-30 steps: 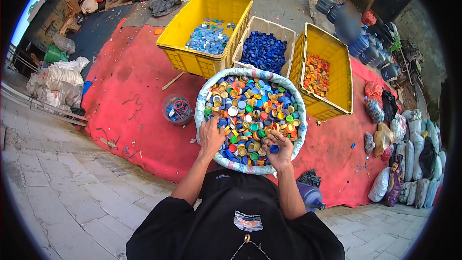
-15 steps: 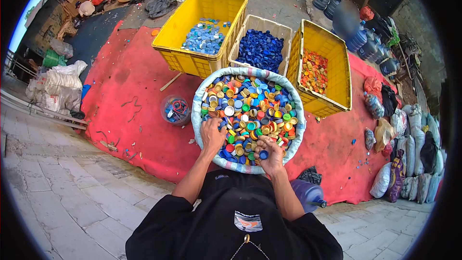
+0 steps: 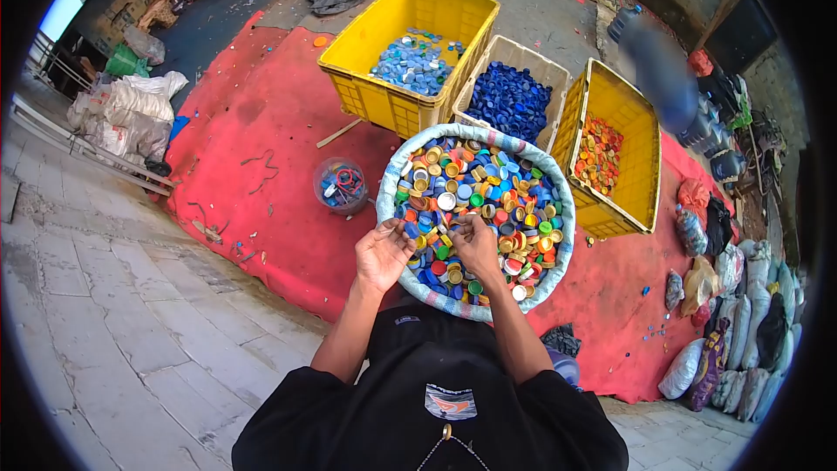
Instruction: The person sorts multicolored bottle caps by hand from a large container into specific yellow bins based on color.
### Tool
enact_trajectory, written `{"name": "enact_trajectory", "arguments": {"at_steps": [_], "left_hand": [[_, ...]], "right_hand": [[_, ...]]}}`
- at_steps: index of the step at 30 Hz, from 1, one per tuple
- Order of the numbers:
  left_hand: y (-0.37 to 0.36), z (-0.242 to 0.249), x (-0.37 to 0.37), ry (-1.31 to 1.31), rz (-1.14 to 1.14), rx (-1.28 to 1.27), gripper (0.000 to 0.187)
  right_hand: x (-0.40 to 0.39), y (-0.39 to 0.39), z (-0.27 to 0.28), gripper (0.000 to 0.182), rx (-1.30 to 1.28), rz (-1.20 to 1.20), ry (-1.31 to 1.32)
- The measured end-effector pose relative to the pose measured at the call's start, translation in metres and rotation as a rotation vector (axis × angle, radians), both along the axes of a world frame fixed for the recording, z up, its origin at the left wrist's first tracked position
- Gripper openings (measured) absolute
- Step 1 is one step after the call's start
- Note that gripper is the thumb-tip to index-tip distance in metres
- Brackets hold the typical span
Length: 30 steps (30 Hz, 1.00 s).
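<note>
A round basket (image 3: pixel 391 173) with a padded, pale-blue cloth rim sits in front of me, heaped with bottle caps (image 3: pixel 488 185) of many colours. Over its left rim, my left hand (image 3: pixel 384 255) is turned partly palm up, its fingertips closed on a blue bottle cap (image 3: pixel 411 229). My right hand (image 3: pixel 478 249) is above the heap, to the right of the left hand. Its fingers are curled together at the caps; whatever is between them is hidden.
Beyond the basket stand a yellow crate (image 3: pixel 366 92) of light-blue caps, a whitish crate (image 3: pixel 558 78) of dark-blue caps and another yellow crate (image 3: pixel 641 135) of orange and red caps. A clear bucket (image 3: pixel 342 201) stands left. Stuffed sacks (image 3: pixel 682 369) line the right side.
The view has shifted, moving the basket rightward in frame. My left hand has drawn back to the rim and turned up with a blue cap. My right hand, earlier holding a dark-blue cap, has moved leftward over the heap.
</note>
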State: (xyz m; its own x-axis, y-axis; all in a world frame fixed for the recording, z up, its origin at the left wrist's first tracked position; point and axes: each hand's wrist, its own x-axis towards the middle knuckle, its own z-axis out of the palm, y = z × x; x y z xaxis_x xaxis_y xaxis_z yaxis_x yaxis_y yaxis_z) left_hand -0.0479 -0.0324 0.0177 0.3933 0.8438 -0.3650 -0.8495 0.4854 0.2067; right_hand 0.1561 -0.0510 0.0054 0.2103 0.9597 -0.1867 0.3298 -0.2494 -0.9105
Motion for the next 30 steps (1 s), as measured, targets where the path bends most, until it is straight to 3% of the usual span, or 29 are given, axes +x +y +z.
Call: {"name": "enact_trajectory", "arguments": {"at_steps": [2,5,9,13,16,19,20,23,25,27,30], "left_hand": [[-0.004,-0.007,-0.005,-0.163,0.005,-0.009,0.018],[-0.007,-0.026,-0.01,-0.161,0.042,-0.075,0.021],[-0.01,-0.028,-0.017,0.035,0.067,-0.046,0.021],[-0.011,-0.027,-0.016,0.446,0.07,0.059,0.016],[-0.007,-0.032,-0.011,0.738,0.02,0.123,0.024],[0.002,-0.031,0.002,1.1,0.018,0.407,0.021],[0.005,-0.027,0.003,1.308,-0.077,0.436,0.021],[0.022,-0.027,0.009,1.733,-0.021,0.919,0.025],[0.032,-0.028,0.015,1.833,-0.06,1.038,0.031],[0.041,-0.028,0.019,1.883,-0.078,1.15,0.033],[0.052,-0.032,0.023,1.907,-0.132,1.299,0.035]], "right_hand": [[-0.008,0.015,0.001,0.032,0.059,0.076,-0.199],[-0.021,0.03,-0.013,0.032,0.172,0.115,-0.463],[-0.035,0.04,-0.01,0.026,0.029,0.152,-0.627],[-0.037,0.043,-0.012,0.023,0.017,0.139,-0.642],[-0.03,0.039,-0.015,0.029,0.046,0.081,-0.586],[-0.015,0.035,-0.012,0.031,0.087,-0.031,-0.318],[-0.01,0.031,-0.009,0.031,0.104,-0.072,-0.234],[0.014,0.014,0.002,0.029,-0.02,-0.127,0.279],[0.027,-0.003,0.015,0.032,-0.116,-0.163,0.971],[0.04,-0.023,0.01,0.038,-0.097,-0.09,1.277],[0.047,-0.05,0.01,0.043,-0.106,-0.117,1.444]]}}
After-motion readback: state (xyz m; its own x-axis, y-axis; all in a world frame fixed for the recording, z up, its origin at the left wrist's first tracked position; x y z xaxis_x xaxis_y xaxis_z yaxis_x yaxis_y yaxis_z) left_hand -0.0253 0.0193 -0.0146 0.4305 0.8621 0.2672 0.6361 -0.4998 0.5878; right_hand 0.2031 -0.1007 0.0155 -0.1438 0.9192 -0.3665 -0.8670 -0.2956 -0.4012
